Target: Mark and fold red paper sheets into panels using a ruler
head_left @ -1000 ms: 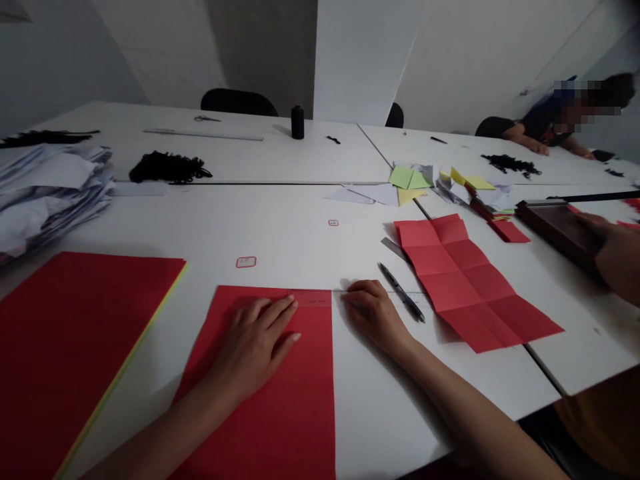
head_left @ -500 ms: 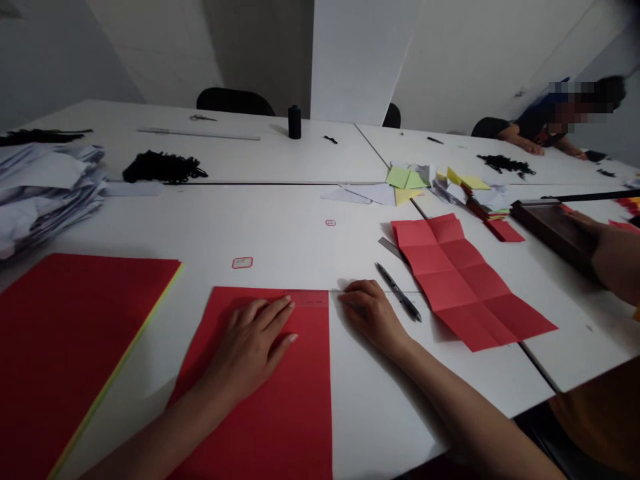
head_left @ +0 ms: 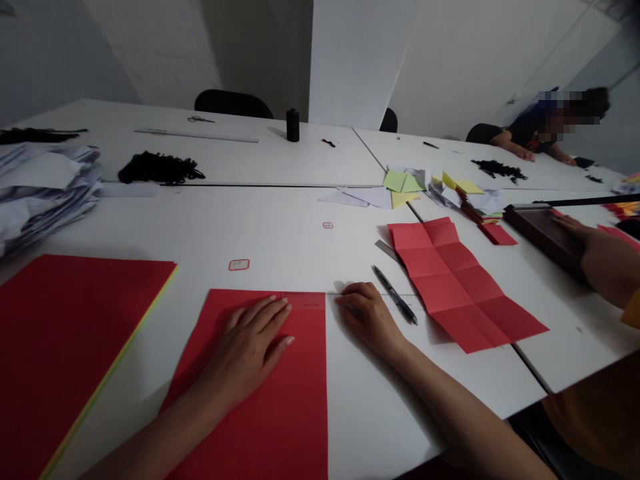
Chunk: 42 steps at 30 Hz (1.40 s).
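A red sheet [head_left: 300, 387] lies on the white table. My left hand [head_left: 250, 343] rests flat on it, fingers stretched, their tips at the end of a clear ruler [head_left: 310, 302]. The ruler lies along the sheet's top edge and runs right past it over the table. My right hand [head_left: 367, 310] is curled on the ruler just right of the sheet; whether its fingers pinch anything is hidden. Right of that hand a black pen [head_left: 395, 295] lies across the ruler. Beyond the pen is a creased, unfolded red paper [head_left: 460, 287].
A red stack [head_left: 80, 333] lies left, below crumpled white paper [head_left: 45, 190]. Black yarn [head_left: 160, 168] and a thread spool [head_left: 293, 125] stand farther back. Folded coloured papers [head_left: 405, 181] lie centre right. Another person's hand [head_left: 580, 237] touches a dark box [head_left: 543, 237]; a person sits far right.
The view has shifted slightly, so things on the table appear a little farther left. Both my hands keep their places on the sheet and ruler.
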Tool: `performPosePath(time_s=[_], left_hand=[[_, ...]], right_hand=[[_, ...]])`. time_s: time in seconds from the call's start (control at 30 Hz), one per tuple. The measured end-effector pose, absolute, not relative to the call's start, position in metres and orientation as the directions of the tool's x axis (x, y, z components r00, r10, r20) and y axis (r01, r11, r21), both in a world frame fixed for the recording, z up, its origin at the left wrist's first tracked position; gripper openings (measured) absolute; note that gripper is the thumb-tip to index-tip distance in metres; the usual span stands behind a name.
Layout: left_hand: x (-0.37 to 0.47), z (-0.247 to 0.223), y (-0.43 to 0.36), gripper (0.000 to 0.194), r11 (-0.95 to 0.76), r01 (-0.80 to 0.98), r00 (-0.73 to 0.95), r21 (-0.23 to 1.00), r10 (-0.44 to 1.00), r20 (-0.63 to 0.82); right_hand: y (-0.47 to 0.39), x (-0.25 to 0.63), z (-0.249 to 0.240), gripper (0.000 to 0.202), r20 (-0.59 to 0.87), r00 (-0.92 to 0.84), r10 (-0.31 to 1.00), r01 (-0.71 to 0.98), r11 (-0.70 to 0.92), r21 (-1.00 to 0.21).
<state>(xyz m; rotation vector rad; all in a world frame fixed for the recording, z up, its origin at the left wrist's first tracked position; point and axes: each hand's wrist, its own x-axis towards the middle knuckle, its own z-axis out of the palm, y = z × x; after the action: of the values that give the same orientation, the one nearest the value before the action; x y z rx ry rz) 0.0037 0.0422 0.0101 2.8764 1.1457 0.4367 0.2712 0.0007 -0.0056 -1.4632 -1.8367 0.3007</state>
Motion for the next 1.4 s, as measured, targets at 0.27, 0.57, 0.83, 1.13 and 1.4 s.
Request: performPosePath(time_s=[0.27, 0.57, 0.83, 1.13, 1.4], left_hand=[[0.003, 0.008, 0.042, 0.042, -0.725, 0.669, 0.687, 0.163, 0.687, 0.238], [0.003, 0.011, 0.039, 0.043, -0.717, 0.669, 0.691, 0.195, 0.697, 0.194], [0.003, 0.009, 0.038, 0.040, -0.716, 0.667, 0.690, 0.206, 0.698, 0.192], [0.003, 0.011, 0.036, 0.039, -0.711, 0.669, 0.684, 0.217, 0.703, 0.195], [0.005, 0.013, 0.035, 0.040, -0.702, 0.664, 0.676, 0.256, 0.711, 0.197]], right_hand=[[0.002, 0.273, -0.004, 0.020, 0.438, -0.080, 0.896, 0.751, 0.343, -0.565], [-0.003, 0.339, -0.001, 0.027, 0.472, 0.228, 0.852, 0.956, -0.104, -0.275], [-0.002, 0.331, 0.018, 0.037, 0.423, 0.264, 0.867, 0.821, 0.028, -0.570], [0.046, 0.249, 0.061, 0.032, 0.121, 0.119, 0.985, -0.082, 0.131, -0.988], [0.097, 0.195, 0.025, 0.039, 0.058, -0.028, 0.998, 0.056, 0.059, -0.997]])
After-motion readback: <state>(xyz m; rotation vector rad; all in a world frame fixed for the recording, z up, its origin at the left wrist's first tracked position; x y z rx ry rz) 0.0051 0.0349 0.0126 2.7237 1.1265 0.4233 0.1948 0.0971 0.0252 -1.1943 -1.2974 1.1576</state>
